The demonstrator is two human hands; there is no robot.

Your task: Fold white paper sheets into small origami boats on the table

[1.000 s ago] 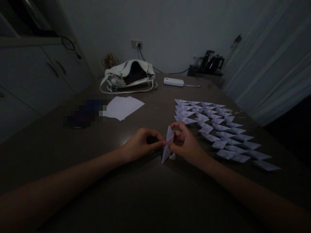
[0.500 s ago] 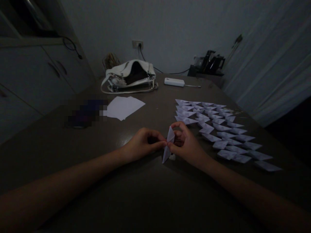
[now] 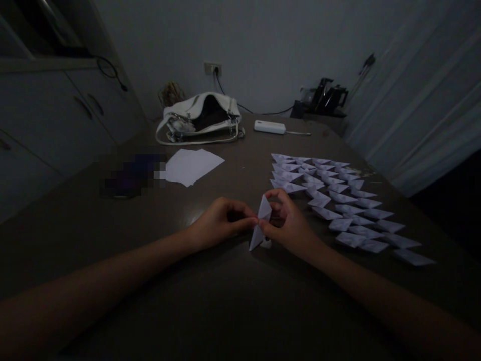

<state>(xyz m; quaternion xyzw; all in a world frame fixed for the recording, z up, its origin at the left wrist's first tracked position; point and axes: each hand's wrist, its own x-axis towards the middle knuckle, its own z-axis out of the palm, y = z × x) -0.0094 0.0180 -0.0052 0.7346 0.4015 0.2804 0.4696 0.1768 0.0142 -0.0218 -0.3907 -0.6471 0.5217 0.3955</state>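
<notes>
One folded paper [image 3: 264,208] stands tilted between the left hand [image 3: 220,223] and the right hand [image 3: 289,225], over the middle of the table [image 3: 225,301]. The left thumb and forefinger pinch its near side; the right thumb presses close by, with the right forefinger at its upper tip. Whether the lower tip touches the table, I cannot tell. Rows of paper boats [image 3: 340,198] lie to the right. Loose sheets [image 3: 193,165] overlap at the far left. Beyond are an open white bag [image 3: 188,108] and a white device [image 3: 269,127] with a short cable [image 3: 298,133].
</notes>
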